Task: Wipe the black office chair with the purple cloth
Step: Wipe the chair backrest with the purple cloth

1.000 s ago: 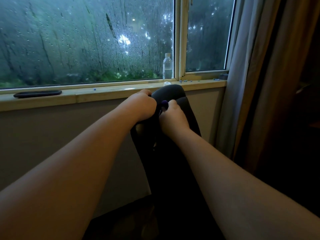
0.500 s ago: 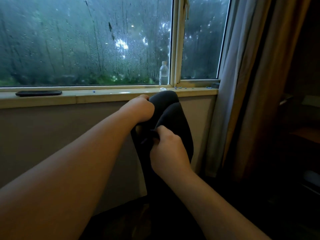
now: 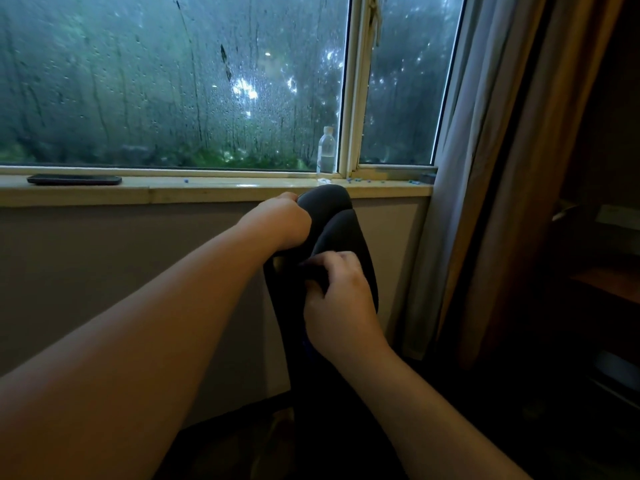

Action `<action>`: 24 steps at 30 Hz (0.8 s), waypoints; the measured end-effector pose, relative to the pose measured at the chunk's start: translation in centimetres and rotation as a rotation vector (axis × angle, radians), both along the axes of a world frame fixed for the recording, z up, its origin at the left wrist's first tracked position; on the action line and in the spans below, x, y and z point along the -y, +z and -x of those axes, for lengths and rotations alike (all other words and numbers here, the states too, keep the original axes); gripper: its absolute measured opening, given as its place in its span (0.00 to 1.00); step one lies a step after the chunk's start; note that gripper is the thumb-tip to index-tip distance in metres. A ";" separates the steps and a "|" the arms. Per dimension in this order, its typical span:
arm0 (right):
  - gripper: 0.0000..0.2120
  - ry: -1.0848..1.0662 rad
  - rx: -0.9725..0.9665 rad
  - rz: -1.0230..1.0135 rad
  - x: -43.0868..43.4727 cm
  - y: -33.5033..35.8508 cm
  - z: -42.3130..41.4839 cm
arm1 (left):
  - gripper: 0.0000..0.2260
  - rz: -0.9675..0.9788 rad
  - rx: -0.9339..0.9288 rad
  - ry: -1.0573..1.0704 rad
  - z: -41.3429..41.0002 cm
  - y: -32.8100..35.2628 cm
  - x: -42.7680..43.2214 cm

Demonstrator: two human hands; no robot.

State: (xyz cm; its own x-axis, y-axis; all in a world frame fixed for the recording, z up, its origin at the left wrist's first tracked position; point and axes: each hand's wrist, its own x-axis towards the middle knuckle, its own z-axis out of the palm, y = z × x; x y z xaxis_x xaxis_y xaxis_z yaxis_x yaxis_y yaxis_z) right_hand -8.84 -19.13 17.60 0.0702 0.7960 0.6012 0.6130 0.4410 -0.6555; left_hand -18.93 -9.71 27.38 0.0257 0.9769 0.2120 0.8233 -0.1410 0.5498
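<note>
Gripping chair [image 3: 343,233], L hand [image 3: 281,220]; capped bottle [image 3: 326,151]

No text, label, brand, number or sign can be read anywhere. The clear plastic bottle [image 3: 326,151] standing on the window sill [image 3: 207,192] is too small and blurred to show any wording. The dark phone [image 3: 74,179] lying flat there shows none either.

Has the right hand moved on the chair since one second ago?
Yes. The right hand, gripping the cloth, has slid down the chair, farther below the windowsill.
</note>
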 end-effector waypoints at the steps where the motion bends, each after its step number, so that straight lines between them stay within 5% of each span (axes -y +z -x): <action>1: 0.16 0.028 -0.031 0.025 -0.9 0.6 -0.2 | 0.26 -0.006 0.002 -0.001 0.0 0.0 -0.1; 11: 0.17 0.080 -0.039 0.266 -12.6 5.5 -2.1 | 0.24 0.011 -0.051 -0.020 0.7 -0.2 -1.5; 18: 0.12 -0.154 0.053 0.155 -18.9 5.4 -1.8 | 0.21 -0.034 -0.011 -0.032 1.2 -1.1 -2.8; 24: 0.10 -0.285 0.018 0.292 -22.0 6.4 -3.4 | 0.22 -0.062 0.009 -0.054 1.2 -1.3 -3.2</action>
